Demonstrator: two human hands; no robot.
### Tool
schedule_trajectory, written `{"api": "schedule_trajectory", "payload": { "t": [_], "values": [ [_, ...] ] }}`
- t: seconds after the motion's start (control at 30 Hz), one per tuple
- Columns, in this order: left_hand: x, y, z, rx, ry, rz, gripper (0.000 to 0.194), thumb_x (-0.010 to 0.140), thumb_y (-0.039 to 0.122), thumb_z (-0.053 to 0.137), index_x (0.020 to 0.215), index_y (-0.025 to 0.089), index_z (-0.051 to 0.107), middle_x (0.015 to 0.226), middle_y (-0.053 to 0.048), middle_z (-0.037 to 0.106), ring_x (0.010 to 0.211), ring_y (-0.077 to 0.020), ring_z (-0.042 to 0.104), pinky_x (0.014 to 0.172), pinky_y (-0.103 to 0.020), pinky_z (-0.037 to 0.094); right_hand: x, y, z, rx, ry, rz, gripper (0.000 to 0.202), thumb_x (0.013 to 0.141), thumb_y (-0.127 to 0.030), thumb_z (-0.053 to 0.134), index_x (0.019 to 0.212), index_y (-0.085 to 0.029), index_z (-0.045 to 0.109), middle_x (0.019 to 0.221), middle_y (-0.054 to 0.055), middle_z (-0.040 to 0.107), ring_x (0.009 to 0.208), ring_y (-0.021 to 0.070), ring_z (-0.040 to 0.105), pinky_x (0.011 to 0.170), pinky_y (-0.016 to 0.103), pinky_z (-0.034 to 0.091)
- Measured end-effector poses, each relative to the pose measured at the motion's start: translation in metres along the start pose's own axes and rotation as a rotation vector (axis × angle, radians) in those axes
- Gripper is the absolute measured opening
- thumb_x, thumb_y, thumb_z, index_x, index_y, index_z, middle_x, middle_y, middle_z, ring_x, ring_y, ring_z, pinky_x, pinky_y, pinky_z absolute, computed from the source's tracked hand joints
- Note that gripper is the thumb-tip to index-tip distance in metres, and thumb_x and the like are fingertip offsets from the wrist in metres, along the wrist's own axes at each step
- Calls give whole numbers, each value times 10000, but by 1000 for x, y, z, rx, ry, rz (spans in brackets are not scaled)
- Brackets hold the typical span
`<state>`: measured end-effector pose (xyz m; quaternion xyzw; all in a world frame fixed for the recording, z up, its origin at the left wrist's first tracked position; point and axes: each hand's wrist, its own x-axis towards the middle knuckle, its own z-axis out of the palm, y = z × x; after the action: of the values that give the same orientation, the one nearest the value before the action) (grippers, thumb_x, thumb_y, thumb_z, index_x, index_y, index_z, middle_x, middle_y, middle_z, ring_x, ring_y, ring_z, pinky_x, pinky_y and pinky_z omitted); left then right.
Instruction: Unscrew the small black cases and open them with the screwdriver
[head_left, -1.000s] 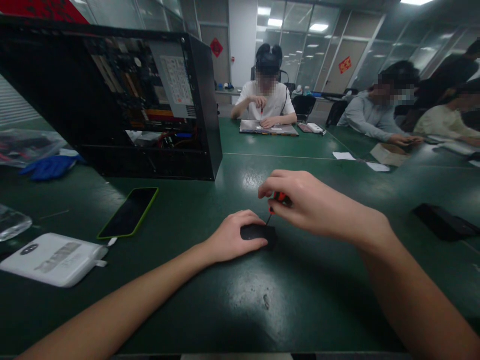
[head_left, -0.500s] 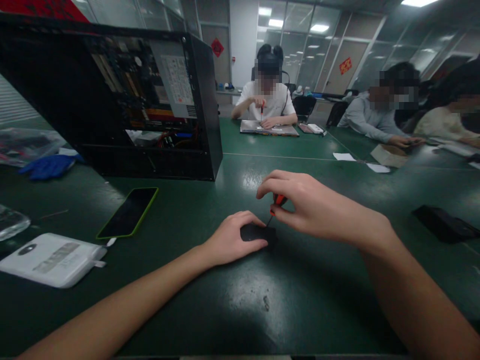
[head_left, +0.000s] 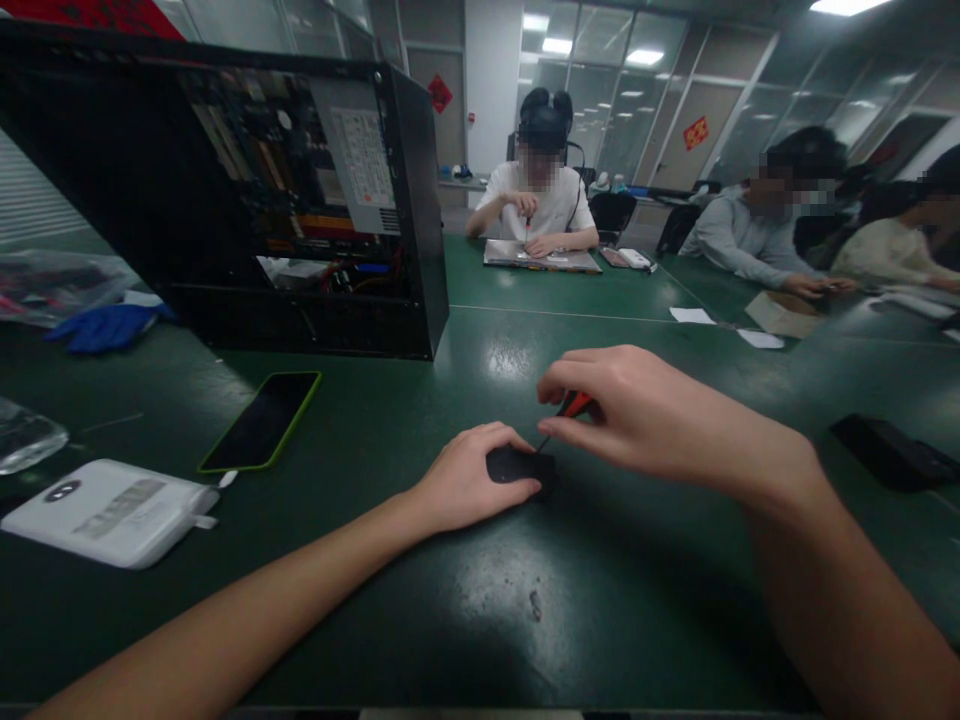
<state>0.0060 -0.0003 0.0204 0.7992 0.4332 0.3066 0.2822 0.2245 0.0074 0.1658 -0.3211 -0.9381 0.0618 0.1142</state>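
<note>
A small, dark, flat-looking black object [head_left: 517,465] lies on the green table, partly covered by my fingers, and its kind is hard to tell. My left hand [head_left: 474,478] is closed around its left end, thumb along the near side and fingers on the far side. Above its right end, my right hand [head_left: 611,410] grips a screwdriver [head_left: 576,404] by its red and black handle. The thin shaft slants down to the left, its tip at the object's top far edge. Whether the tip sits in a screw cannot be made out.
An open computer case [head_left: 300,200] stands at the back left. A green-edged phone [head_left: 262,420] and a white power bank [head_left: 112,512] lie at left, near a blue glove [head_left: 105,325]. A black item [head_left: 889,452] rests at right. Co-workers sit across the green table [head_left: 390,630].
My right hand has shifted slightly right and its fingers have curled further around the handle. The screwdriver leans more to the right. My left hand still holds the black object.
</note>
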Motion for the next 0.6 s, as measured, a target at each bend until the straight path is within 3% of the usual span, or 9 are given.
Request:
{"api": "schedule_trajectory", "payload": {
  "t": [0.07,0.2,0.37,0.43,0.5,0.6],
  "values": [
    [0,-1,1,2,6,3,296,811,378,836,1064,249,753,1093,-39,751,1033,-266,710,944,-389,543,0,-1,1,-1,22,15,89,961,-185,613,1016,-175,682,989,55,679,879,186,617,748,304,436],
    [-2,-1,2,40,34,-12,317,800,390,847,1070,255,753,1116,-41,748,1064,-284,701,966,-409,534,-2,-3,2,69,-16,-67,302,894,-68,620,1164,-200,650,1202,70,643,1033,188,618,838,293,454],
    [-2,1,2,-12,47,3,303,800,340,852,1064,236,745,1095,-40,746,1032,-263,706,955,-400,532,-1,-2,3,-2,30,3,116,979,-242,637,1075,-179,654,1036,58,665,889,187,604,743,308,425],
    [-1,1,3,-31,48,7,299,804,323,850,1064,227,738,1102,-44,746,1035,-259,705,965,-402,525,0,-1,3,7,37,0,97,970,-166,606,1056,-171,652,1025,57,659,900,183,594,761,305,418],
    [-2,0,3,-42,50,10,311,803,316,852,1073,222,729,1120,-44,744,1051,-259,699,973,-405,518,-1,0,2,62,5,-40,208,921,-72,594,1091,-177,647,1097,58,645,964,177,593,805,295,421],
    [-2,-1,5,-51,56,25,318,801,310,858,1075,222,723,1122,-39,738,1057,-254,694,975,-401,513,-2,-1,0,108,-56,-74,257,891,-53,614,1104,-193,648,1125,53,634,991,174,591,809,283,416]
  ]
}}
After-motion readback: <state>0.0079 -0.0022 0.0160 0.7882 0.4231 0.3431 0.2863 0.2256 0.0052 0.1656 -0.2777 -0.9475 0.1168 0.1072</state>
